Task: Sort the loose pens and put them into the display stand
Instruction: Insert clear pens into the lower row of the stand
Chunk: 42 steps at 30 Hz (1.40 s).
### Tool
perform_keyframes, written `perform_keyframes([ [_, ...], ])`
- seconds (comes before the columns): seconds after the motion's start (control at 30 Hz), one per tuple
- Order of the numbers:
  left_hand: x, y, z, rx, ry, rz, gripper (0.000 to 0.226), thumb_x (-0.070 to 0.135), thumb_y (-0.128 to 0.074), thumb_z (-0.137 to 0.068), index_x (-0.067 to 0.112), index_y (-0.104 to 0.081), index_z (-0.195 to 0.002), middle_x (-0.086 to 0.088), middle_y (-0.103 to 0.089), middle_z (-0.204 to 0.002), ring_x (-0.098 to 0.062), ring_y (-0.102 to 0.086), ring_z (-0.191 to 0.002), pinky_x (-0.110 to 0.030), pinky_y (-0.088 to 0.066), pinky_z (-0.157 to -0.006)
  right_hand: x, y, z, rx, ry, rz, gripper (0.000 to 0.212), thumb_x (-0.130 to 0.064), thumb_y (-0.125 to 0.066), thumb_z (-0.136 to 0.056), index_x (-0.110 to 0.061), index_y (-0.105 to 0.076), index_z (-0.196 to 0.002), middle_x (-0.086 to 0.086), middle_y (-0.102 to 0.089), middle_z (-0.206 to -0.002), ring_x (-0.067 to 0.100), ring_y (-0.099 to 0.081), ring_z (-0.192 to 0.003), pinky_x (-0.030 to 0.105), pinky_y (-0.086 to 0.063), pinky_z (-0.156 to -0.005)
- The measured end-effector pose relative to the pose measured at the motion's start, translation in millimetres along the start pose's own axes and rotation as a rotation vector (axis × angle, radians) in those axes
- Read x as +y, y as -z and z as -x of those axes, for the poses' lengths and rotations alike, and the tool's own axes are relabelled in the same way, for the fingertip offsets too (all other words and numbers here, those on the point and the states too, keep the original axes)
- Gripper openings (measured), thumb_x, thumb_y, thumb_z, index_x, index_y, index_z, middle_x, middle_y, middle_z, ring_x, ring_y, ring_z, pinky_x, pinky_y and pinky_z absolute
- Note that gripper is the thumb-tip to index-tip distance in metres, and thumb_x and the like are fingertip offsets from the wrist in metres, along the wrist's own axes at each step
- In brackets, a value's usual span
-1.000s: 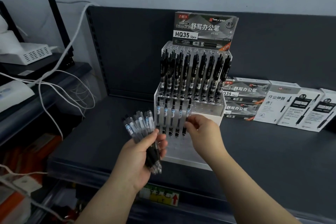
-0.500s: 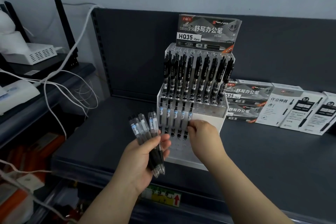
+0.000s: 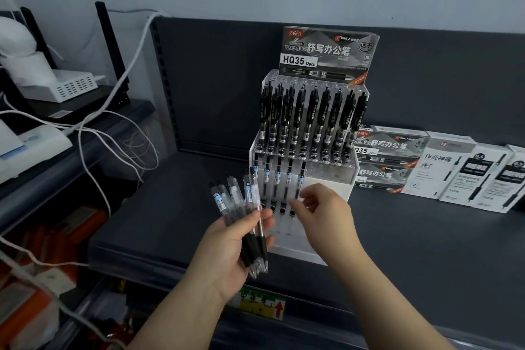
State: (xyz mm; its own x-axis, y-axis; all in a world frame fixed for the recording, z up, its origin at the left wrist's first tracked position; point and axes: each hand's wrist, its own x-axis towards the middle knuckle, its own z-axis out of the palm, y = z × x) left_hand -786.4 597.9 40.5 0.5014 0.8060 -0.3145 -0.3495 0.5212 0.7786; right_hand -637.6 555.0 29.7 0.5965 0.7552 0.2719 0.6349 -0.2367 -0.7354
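Your left hand (image 3: 235,250) grips a fan of loose pens (image 3: 241,207), tips down, just left of the stand (image 3: 326,190). Your right hand (image 3: 321,207) is empty, fingers loosely spread, beside the lower row's rightmost pen (image 3: 299,182). Mid-fill (lower row has five pens; slots to the right are free). Next: pinch one pen from the fan, drop it tip-first into the adjacent free slot.
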Motion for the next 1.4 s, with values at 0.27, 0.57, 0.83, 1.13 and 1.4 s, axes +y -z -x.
perform_keyframes([
  [0.27,-6,-11,3,-0.067,0.029,-0.006,0.012,0.006,-0.058,-0.087,0.004,-0.067,-0.094,-0.017,-0.073,-0.092,-0.028,-0.070,-0.085,-0.039,-0.055,-0.073,-20,9,29,-0.442,-0.048,-0.484,0.006,-0.016,-0.071,-0.081,-0.016,-0.067,-0.077,-0.002,-0.062,-0.064,0.005,-0.055,-0.057,0.017,-0.046,-0.055],
  [0.57,-6,-4,-4,-0.003,-0.016,-0.043,0.042,0.013,-0.070,-0.068,0.000,-0.064,-0.107,-0.003,-0.054,-0.072,-0.016,-0.053,-0.072,-0.044,-0.055,-0.080,-7,29,-5,0.178,-0.070,-0.326,0.008,-0.022,-0.069,-0.084,-0.022,-0.061,-0.088,-0.010,-0.065,-0.076,-0.002,-0.058,-0.065,0.010,-0.045,-0.059],
  [0.83,-6,4,-7,0.026,-0.035,-0.042,0.020,0.008,-0.069,-0.076,0.006,-0.066,-0.095,-0.004,-0.060,-0.078,-0.016,-0.059,-0.076,-0.038,-0.055,-0.072,10,4,-11,0.048,-0.099,-0.045,0.010,-0.020,-0.062,-0.089,-0.016,-0.068,-0.094,-0.011,-0.059,-0.070,0.005,-0.057,-0.066,0.008,-0.039,-0.052],
  [1.13,-6,7,-6,0.011,-0.035,-0.070,0.019,0.009,-0.068,-0.079,0.005,-0.066,-0.097,-0.002,-0.068,-0.071,-0.016,-0.065,-0.074,-0.035,-0.055,-0.068,12,4,-14,-0.024,-0.059,0.162,0.016,-0.016,-0.058,-0.090,-0.010,-0.065,-0.077,0.003,-0.060,-0.065,0.018,-0.054,-0.059,0.022,-0.037,-0.050],
  [1.4,-9,-3,-3,-0.030,-0.024,-0.077,0.016,0.008,-0.064,-0.083,0.004,-0.068,-0.098,-0.003,-0.070,-0.072,-0.014,-0.067,-0.071,-0.034,-0.056,-0.065,4,14,8,0.064,-0.076,-0.132,0.006,-0.024,-0.067,-0.085,-0.020,-0.062,-0.084,-0.010,-0.062,-0.073,0.002,-0.056,-0.065,0.008,-0.041,-0.054],
])
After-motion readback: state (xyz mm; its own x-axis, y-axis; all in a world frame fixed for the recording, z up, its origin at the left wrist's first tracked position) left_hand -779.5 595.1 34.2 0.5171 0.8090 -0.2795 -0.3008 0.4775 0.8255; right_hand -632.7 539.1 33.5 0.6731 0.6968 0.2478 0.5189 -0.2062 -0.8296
